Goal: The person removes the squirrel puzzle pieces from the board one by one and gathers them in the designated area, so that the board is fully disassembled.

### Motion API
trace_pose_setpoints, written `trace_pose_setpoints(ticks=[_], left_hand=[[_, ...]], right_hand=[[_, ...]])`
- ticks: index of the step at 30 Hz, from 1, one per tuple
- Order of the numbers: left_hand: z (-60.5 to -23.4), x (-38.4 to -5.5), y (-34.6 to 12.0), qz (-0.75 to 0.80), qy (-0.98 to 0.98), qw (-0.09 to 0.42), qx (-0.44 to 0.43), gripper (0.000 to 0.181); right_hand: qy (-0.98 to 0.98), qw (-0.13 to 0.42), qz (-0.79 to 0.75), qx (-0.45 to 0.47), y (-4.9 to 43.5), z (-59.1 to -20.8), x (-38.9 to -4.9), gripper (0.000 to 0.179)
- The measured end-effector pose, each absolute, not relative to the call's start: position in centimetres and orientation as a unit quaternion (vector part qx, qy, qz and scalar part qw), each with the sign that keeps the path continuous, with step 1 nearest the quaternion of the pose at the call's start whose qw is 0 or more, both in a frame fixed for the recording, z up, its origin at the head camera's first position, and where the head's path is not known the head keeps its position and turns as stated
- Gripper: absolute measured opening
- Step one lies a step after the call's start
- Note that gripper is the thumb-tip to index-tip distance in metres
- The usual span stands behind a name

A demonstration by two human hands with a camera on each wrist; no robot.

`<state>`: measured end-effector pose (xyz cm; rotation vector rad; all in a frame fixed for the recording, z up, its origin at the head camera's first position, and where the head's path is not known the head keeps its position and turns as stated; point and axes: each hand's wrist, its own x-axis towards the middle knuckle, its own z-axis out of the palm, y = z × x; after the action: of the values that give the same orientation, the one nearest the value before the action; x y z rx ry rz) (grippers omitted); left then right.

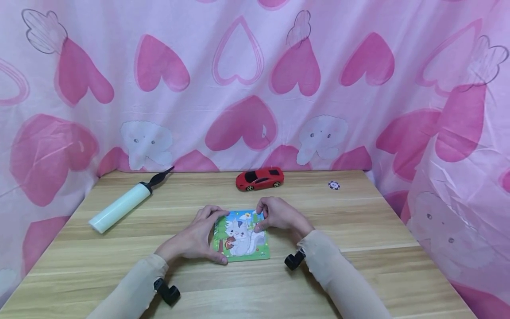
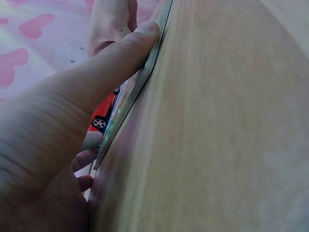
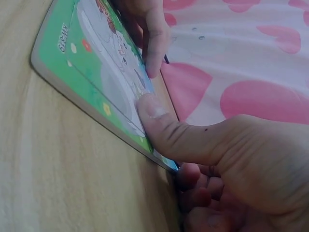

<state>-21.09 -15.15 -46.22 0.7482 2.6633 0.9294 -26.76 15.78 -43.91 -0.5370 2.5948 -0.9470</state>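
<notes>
A flat square jigsaw puzzle (image 1: 244, 252), printed with a white squirrel holding an acorn on a green and blue ground, lies on the wooden table. My left hand (image 1: 194, 237) holds its left side, with the thumb at the lower edge and the fingers at the top left corner. At the upper right edge, my right hand (image 1: 280, 215) pinches the puzzle. Its thumb (image 3: 161, 123) presses on the printed face in the right wrist view, while the other fingers curl by the edge. Thin seams show between pieces.
Behind the puzzle, a red toy car (image 1: 260, 179) stands near the table's back edge. A pale hand pump (image 1: 121, 207) with a black nozzle lies at the left. Back right is a small round chip (image 1: 334, 185). A pink heart-patterned curtain (image 1: 239, 106) hangs around the table.
</notes>
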Motion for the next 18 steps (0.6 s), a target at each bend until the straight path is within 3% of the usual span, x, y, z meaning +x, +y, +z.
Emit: trace_pose_setpoints(ticks=[18], left_hand=[[-46.15, -21.10, -15.21, 0.318, 0.907, 0.111, 0.255, 0.131]], right_hand=[[0.922, 0.175, -0.299, -0.172, 15.15, -43.63, -26.51, 0.047]])
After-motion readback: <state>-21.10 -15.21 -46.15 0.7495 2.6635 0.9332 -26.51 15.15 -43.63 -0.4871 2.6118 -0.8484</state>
